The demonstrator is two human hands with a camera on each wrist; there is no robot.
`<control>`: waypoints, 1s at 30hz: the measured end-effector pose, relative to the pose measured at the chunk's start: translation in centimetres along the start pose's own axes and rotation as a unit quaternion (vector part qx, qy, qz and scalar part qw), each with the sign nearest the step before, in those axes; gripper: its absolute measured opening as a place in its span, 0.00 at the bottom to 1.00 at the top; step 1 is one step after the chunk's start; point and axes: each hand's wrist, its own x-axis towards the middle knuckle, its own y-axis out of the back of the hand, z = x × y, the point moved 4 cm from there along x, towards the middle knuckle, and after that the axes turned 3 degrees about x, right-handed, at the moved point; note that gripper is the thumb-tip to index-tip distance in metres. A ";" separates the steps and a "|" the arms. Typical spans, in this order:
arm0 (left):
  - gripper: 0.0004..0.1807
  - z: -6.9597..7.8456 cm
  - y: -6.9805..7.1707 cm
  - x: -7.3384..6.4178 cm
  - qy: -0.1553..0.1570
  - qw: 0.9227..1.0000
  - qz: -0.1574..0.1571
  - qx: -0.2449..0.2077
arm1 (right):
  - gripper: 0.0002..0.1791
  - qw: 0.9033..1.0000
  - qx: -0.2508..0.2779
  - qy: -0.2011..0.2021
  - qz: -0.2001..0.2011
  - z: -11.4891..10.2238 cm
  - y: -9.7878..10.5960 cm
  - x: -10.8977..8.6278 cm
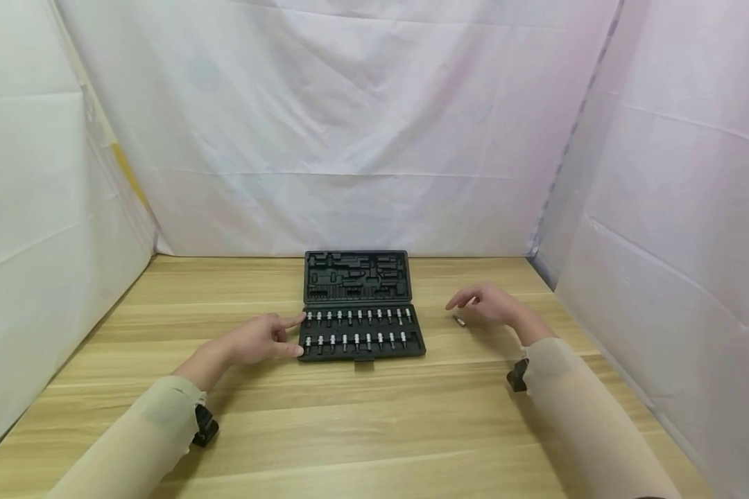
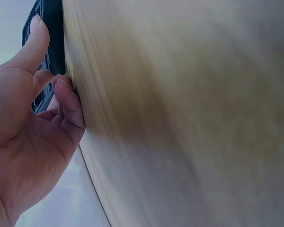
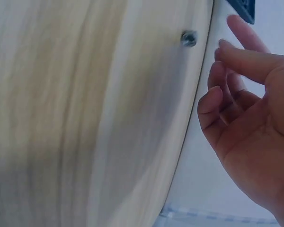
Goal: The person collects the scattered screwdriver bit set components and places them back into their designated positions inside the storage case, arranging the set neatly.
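Note:
A black socket case (image 1: 362, 333) lies unfolded on the table, two rows of silver bit sockets in its front half. At its left edge is my left hand (image 1: 263, 339), thumb and index finger stretched out and touching the case, the other fingers bent. In the left wrist view the thumb (image 2: 36, 40) overlaps the case. To the right of the case, my right hand (image 1: 483, 303) hovers with loosely bent fingers and holds nothing. Just below its fingertips a single bit socket (image 1: 459, 321) lies on the wood; the right wrist view shows this socket (image 3: 189, 38) apart from the fingers.
The case's lid (image 1: 357, 277) lies back toward the rear curtain, its moulded recesses showing. A latch (image 1: 364, 365) sticks out at the front. White sheeting (image 1: 349, 138) closes off the back and both sides of the wooden table (image 1: 349, 430).

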 end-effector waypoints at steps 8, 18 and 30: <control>0.48 0.1 -0.1 -0.1 -0.007 1.000 0.000 0.002 | 0.14 0.999 0.005 -0.026 -0.041 1.1 -0.6 -0.4; 0.47 0.5 -0.1 -0.1 -0.014 1.000 0.002 -0.009 | 0.10 0.998 0.019 -0.033 -0.058 1.4 -0.9 -0.7; 0.48 0.5 0.0 -0.1 -0.010 1.000 0.001 -0.012 | 0.08 0.998 0.058 -0.016 -0.031 0.1 -1.8 -0.4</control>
